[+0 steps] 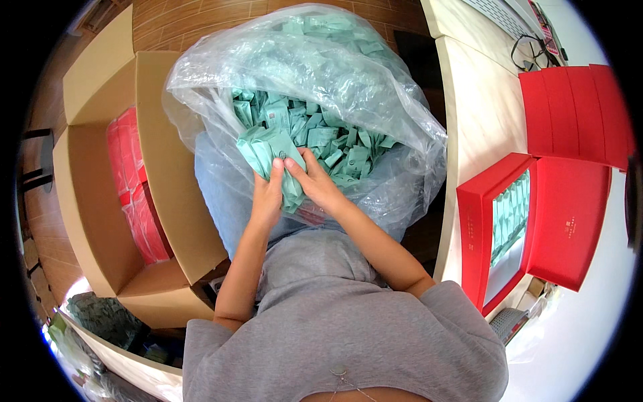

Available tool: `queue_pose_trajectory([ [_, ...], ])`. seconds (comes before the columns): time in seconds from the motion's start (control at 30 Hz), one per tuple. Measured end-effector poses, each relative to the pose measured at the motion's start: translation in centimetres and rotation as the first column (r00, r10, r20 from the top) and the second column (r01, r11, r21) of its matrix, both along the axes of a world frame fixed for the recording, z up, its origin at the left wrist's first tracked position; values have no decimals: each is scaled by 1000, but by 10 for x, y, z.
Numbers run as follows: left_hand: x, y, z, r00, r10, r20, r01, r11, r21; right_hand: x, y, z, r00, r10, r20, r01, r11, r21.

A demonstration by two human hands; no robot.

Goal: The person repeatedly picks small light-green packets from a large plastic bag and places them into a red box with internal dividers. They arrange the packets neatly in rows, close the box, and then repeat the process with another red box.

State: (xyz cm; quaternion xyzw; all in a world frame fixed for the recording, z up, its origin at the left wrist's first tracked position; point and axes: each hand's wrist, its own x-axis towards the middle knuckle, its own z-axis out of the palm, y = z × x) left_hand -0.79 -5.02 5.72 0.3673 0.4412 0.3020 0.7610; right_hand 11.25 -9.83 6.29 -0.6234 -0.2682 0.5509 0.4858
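Between my two hands I grip a bunch of pale green packets [268, 144] in front of my lap. My left hand [268, 186] closes on the bunch from the left, its thumb on the face of a packet. Close beside it, my right hand [313, 179] holds the same bunch from the right, thumb nearly touching the other thumb. Just beyond lies a large clear plastic bag [315, 63], its mouth open toward me. Many loose green packets [325, 137] fill it. How many packets I hold is hard to make out.
An open cardboard box [94, 201] on the left contains red wrapped boxes [137, 187]. On the table [479, 107] at right, an open red gift box [472, 221] holds a row of green packets [510, 214]. Red panels [569, 107] and a pair of glasses [530, 50] lie farther back.
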Motion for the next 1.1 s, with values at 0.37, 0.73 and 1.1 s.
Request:
queue_pose_trajectory([
  [0.37,4,-2,11,976,122,182,-110,991,-77,-9,-3,51,648,48,760,-39,999,-30],
  [0.73,42,17,62,895,329,300,-281,940,-194,5,-46,121,746,-75,662,-117,963,241],
  [1.1,148,-75,112,757,-408,510,259,904,340,98,-189,221,133,-464,876,274,867,417],
])
